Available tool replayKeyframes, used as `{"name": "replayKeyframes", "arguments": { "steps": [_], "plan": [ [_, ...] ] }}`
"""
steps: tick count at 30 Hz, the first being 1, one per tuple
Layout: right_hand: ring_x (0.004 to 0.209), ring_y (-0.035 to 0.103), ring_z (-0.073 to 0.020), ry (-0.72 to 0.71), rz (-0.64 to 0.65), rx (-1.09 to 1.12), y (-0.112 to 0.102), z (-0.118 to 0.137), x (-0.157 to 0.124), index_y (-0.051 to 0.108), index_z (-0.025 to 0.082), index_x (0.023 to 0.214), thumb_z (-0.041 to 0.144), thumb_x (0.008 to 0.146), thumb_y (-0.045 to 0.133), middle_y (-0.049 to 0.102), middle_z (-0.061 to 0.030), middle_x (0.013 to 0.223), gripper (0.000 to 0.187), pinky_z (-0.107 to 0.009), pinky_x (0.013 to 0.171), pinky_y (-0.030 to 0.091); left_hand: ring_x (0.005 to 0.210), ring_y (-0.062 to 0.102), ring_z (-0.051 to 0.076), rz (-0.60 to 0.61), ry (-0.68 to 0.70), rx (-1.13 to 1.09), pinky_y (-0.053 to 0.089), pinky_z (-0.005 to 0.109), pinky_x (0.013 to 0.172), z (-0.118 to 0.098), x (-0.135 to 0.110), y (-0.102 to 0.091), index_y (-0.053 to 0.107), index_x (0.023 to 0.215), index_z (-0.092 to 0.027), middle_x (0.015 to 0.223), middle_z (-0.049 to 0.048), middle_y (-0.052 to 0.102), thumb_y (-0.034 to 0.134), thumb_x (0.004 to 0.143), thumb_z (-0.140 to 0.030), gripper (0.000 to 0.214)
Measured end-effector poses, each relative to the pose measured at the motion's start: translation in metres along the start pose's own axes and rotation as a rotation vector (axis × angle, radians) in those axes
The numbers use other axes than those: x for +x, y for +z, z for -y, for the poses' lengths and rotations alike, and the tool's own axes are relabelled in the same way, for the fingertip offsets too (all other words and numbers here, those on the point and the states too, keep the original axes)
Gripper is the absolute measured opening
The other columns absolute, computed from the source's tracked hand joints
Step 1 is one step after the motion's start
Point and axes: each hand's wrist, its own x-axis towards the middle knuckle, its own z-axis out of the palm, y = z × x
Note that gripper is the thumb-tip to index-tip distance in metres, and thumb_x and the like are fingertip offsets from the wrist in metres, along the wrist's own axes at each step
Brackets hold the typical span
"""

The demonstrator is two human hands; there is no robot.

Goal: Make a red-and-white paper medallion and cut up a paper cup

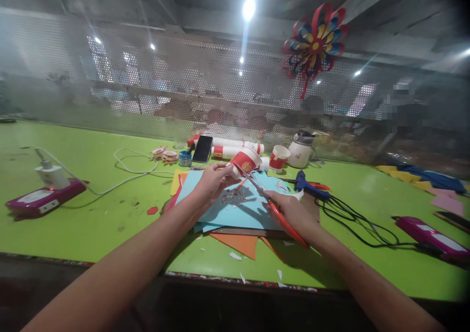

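Note:
My left hand grips a red and white paper cup that is tilted on its side, its rim toward the upper right. In my right hand is a pair of scissors with red handles, and the blades reach up to the cup's near side. How far the blades are apart is hard to make out. Beneath both hands lies a stack of light blue paper, sprinkled with small red and white paper scraps. Orange paper sticks out under the stack.
Behind the stack stand stacked cups, a single paper cup, a kettle-like white jug, a phone and a blue jar. A blue glue gun trails a black cord rightward. Purple power strips lie at both sides.

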Motion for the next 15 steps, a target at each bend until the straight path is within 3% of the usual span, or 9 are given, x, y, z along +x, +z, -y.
{"name": "replayKeyframes", "arguments": {
  "steps": [9, 15],
  "plan": [
    [0.070, 0.063, -0.0237, 0.027, -0.041, -0.040, 0.0023, -0.0036, -0.0014, 0.066, 0.021, 0.105, 0.023, 0.085, 0.043, 0.071, -0.0065, 0.080, 0.030, -0.030, 0.064, 0.044, 0.069, 0.066, 0.018, 0.009, 0.012, 0.013, 0.054, 0.043, 0.077, -0.0013, -0.0006, -0.0007, 0.054, 0.079, -0.011, 0.073, 0.0085, 0.066, 0.064, 0.076, -0.013, 0.011],
    [0.085, 0.064, -0.0236, -0.046, -0.024, 0.053, 0.0034, -0.0083, 0.0020, 0.064, 0.021, 0.112, 0.021, 0.085, 0.044, 0.072, -0.0059, 0.095, 0.033, -0.030, 0.073, 0.045, 0.067, 0.065, 0.017, -0.003, 0.038, 0.025, 0.053, 0.046, 0.080, -0.0011, 0.0007, -0.0038, 0.053, 0.082, -0.012, 0.071, 0.0054, 0.064, 0.067, 0.074, -0.014, 0.016]
  ]
}}
